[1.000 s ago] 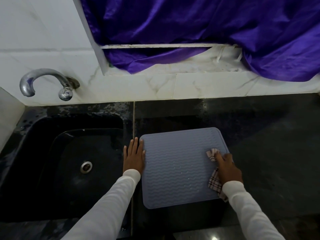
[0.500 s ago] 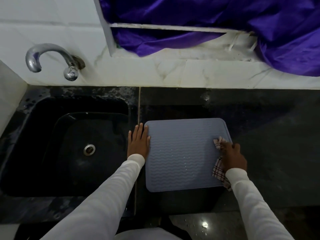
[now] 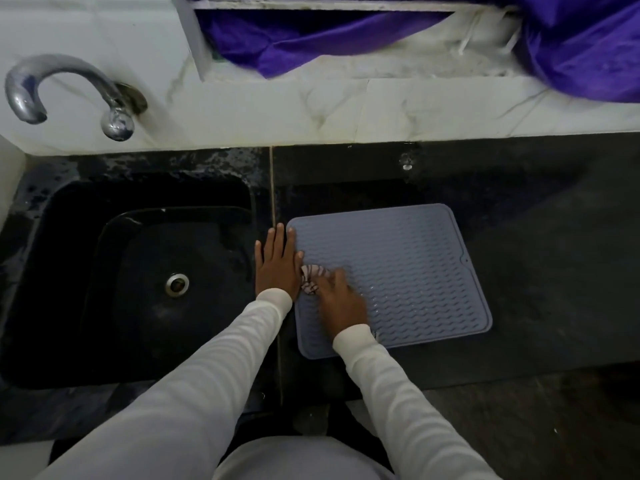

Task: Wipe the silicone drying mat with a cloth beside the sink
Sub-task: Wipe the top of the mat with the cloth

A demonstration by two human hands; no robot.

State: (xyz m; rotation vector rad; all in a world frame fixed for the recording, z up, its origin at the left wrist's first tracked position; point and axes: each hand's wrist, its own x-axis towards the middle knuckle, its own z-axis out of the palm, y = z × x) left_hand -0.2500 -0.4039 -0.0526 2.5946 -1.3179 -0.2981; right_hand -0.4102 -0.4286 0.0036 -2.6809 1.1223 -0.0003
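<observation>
One grey wavy-ribbed mat; left hand flat, right hand grip bunching checked cloth

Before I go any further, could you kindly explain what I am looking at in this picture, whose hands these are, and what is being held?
No machine here: a person wears a camera on the head, so the one view looks forward and down at their own two arms in white sleeves.

The left hand lies flat, fingers straight, at the left edge of the grey silicone drying mat, apparently steadying it. The right hand is on the mat and holds a bunched checked cloth against its left part; it is blurred, which suggests wiping.

The mat lies on a dark countertop. To its left is a black sink with a metal tap above it. Purple fabric hangs by the white wall behind.
</observation>
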